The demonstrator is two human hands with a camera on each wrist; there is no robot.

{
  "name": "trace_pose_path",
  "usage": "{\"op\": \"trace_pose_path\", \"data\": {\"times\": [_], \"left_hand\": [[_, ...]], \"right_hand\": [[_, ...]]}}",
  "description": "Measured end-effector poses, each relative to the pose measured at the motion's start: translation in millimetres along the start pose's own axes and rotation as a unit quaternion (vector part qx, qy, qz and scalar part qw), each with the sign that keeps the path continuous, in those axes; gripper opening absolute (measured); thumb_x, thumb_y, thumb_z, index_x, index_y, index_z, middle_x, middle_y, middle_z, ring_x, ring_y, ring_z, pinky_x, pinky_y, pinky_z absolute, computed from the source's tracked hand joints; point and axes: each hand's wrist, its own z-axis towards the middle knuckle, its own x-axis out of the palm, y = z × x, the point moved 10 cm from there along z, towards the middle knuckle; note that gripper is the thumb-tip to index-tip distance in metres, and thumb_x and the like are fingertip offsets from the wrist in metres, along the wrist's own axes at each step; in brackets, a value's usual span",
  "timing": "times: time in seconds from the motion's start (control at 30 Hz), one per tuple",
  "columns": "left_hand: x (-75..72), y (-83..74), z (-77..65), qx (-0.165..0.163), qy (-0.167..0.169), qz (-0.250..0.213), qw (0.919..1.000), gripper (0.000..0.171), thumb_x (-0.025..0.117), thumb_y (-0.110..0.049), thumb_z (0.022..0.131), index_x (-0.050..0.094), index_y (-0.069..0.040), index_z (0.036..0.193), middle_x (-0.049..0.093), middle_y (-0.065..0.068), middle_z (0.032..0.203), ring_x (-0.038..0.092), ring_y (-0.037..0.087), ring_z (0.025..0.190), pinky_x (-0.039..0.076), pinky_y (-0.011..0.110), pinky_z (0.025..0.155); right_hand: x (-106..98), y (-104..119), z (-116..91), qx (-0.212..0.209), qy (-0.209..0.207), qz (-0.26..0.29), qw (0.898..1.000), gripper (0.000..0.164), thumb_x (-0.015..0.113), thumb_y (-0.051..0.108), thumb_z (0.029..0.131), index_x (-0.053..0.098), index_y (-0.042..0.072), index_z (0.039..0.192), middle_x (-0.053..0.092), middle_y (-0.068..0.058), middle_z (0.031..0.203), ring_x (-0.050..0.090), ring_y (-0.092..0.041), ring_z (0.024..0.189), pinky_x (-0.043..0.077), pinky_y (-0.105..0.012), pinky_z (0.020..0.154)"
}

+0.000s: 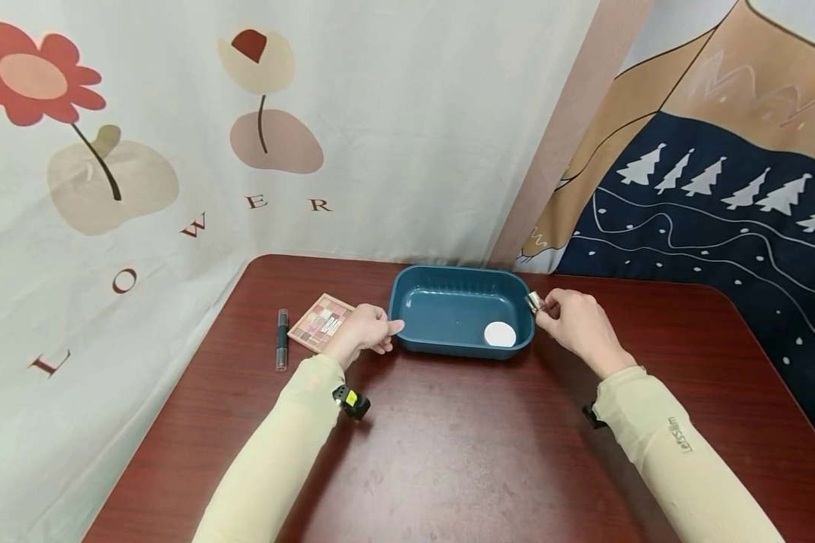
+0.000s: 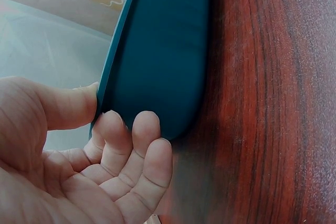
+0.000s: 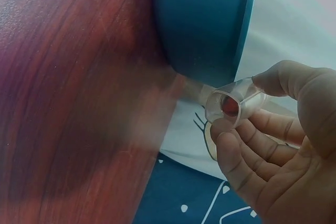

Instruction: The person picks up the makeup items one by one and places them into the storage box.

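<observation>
A dark teal plastic basin [image 1: 458, 350] stands towards the back of the table, with a round white disc [image 1: 499, 334] lying in its front right part. My left hand [image 1: 367, 329] pinches the basin's rim at the left, thumb on top and fingers curled against the outer wall, as the left wrist view also shows in close-up for the hand [image 2: 105, 166]. Just outside the basin's right end, my right hand [image 1: 579, 326] holds a small clear lipstick-like tube [image 3: 236, 103] between thumb and fingers. Something red shows inside the tube's end. Its exact kind is unclear.
A makeup palette [image 1: 319, 320] with many colour squares lies left of the basin, partly behind my left hand. Beside it rests a dark two-ended stick with clear caps [image 1: 282, 339]. Printed curtains hang behind the reddish-brown table [image 1: 462, 445].
</observation>
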Motion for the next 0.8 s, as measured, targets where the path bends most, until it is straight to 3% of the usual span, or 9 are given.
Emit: {"op": "trace_pose_path", "data": {"times": [0.8], "left_hand": [[0.3, 3.1, 3.1, 0.0, 0.003, 0.003, 1.0, 0.04, 0.068, -0.018, 0.102, 0.046, -0.01, 0.069, 0.061, 0.006, 0.07, 0.063, 0.013, 0.061, 0.058, 0.025, 0.064]], "right_hand": [[5, 22, 9, -0.06, -0.025, -0.005, 0.998, 0.011, 0.066, 0.01, 0.092, 0.073, 0.002, 0.097, 0.062, -0.011, 0.085, 0.057, -0.025, 0.075, 0.047, -0.037, 0.062]]}}
